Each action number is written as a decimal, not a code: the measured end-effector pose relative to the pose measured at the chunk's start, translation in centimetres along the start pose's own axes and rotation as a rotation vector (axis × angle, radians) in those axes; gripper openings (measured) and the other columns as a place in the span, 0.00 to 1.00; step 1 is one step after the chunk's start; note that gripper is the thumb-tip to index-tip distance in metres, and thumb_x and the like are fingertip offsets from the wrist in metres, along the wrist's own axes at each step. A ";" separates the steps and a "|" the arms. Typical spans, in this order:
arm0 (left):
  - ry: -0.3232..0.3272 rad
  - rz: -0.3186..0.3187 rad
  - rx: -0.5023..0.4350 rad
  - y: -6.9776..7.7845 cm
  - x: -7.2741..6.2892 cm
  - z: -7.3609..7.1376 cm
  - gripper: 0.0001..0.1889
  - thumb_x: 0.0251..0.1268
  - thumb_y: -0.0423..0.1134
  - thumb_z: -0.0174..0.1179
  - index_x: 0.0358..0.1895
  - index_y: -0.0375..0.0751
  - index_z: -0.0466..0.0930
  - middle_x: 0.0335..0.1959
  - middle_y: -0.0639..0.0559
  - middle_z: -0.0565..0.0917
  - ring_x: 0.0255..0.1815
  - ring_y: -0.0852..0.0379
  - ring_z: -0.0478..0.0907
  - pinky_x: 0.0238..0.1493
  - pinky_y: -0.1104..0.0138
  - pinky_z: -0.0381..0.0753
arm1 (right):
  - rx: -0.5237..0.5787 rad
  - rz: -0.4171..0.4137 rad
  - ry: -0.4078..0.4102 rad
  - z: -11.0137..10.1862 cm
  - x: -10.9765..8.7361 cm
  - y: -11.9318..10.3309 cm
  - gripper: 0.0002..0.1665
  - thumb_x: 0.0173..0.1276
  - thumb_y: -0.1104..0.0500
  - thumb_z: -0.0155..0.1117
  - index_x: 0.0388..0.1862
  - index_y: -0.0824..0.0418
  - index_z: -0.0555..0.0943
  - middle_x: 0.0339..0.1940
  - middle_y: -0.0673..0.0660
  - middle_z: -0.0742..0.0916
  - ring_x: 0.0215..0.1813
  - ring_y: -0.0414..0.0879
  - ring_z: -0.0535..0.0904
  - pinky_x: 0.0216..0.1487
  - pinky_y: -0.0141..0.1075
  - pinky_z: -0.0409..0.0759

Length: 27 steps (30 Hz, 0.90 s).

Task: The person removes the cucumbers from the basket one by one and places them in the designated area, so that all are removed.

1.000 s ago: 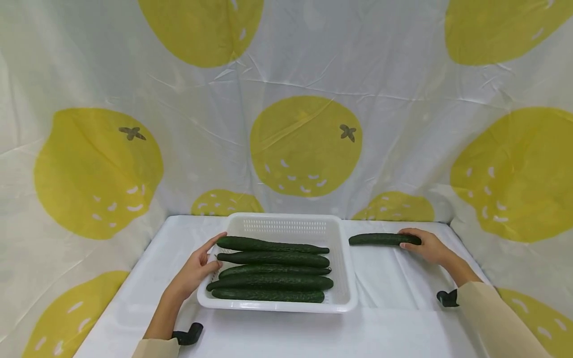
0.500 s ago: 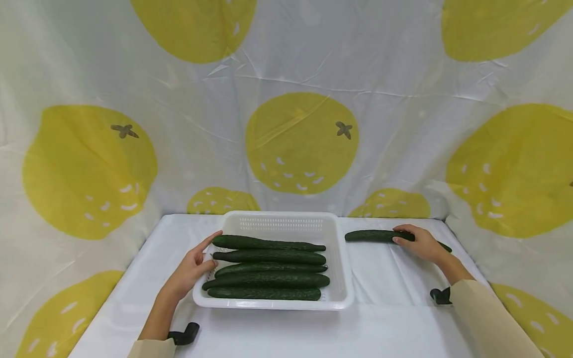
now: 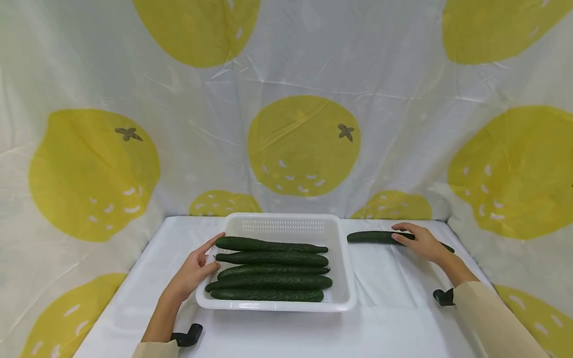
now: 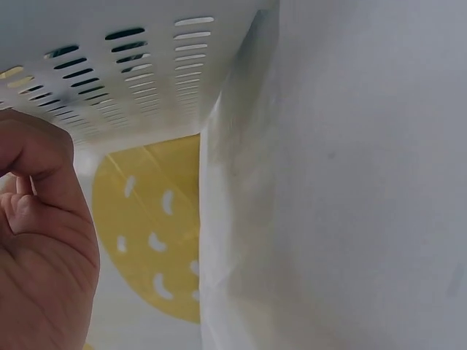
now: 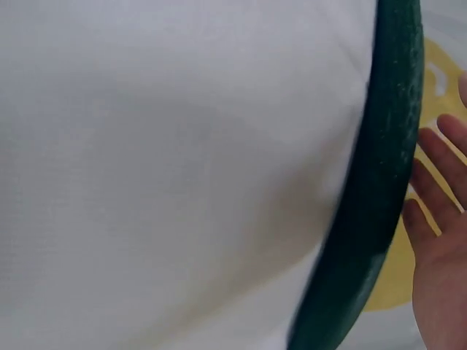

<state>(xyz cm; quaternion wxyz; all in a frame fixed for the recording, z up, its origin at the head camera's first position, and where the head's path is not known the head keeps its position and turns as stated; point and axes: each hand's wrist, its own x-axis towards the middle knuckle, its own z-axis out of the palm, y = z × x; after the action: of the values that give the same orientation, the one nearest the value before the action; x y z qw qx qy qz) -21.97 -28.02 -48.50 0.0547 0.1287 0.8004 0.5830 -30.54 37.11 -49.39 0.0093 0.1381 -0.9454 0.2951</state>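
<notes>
Several dark green cucumbers [image 3: 274, 258] lie side by side in a white plastic basket [image 3: 348, 278]. My left hand [image 3: 193, 271] grips the basket's left rim, its thumb over the edge; in the left wrist view, the slotted basket wall [image 4: 168, 95] stands above the bent hand [image 4: 47, 240]. Right of the basket, a single cucumber [image 3: 369, 237] lies on the white cloth. Over its right part is my right hand [image 3: 421, 242], fingers extended. In the right wrist view, spread fingers [image 5: 438, 193] stand beside that cucumber [image 5: 376, 175]; whether they touch it is unclear.
White cloth [image 3: 268, 333] covers the table. Behind and at both sides hangs a white curtain [image 3: 403, 139] printed with yellow fruit. Black camera mounts [image 3: 190, 335] sit at both wrists.
My right hand gripped the single cucumber's right end, then shifted left along it, exposing the thin tip. Now its fingers have loosened and straightened. My left hand stays on the basket.
</notes>
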 end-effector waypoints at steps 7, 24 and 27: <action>0.019 -0.008 0.010 0.3 0.1 0.0 0.41 0.65 0.25 0.58 0.82 0.49 0.59 0.15 0.60 0.67 0.16 0.66 0.65 0.19 0.69 0.72 | 0.010 -0.058 0.007 -0.8 0.1 -2.0 0.30 0.79 0.43 0.58 0.67 0.62 0.78 0.63 0.63 0.84 0.67 0.68 0.77 0.66 0.62 0.73; -0.001 -0.011 -0.044 0.1 -0.1 0.1 0.42 0.66 0.25 0.59 0.83 0.48 0.56 0.14 0.60 0.66 0.14 0.67 0.64 0.19 0.71 0.71 | 0.091 -0.259 0.015 -1.1 2.0 -10.0 0.29 0.70 0.51 0.71 0.67 0.59 0.78 0.64 0.61 0.84 0.65 0.60 0.79 0.67 0.57 0.73; 0.006 -0.021 -0.035 0.2 -0.2 0.0 0.42 0.66 0.26 0.60 0.83 0.49 0.56 0.14 0.60 0.66 0.14 0.67 0.63 0.19 0.71 0.70 | 0.126 -0.290 0.015 -0.6 2.7 -11.5 0.30 0.69 0.53 0.72 0.67 0.60 0.78 0.64 0.60 0.84 0.65 0.57 0.80 0.67 0.56 0.75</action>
<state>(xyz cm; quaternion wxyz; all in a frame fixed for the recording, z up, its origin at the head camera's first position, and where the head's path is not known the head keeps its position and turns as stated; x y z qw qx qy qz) -21.79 -28.04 -48.26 0.0607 0.1178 0.7916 0.5965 -30.08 27.71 -42.19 0.0500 0.2711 -0.8951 0.3505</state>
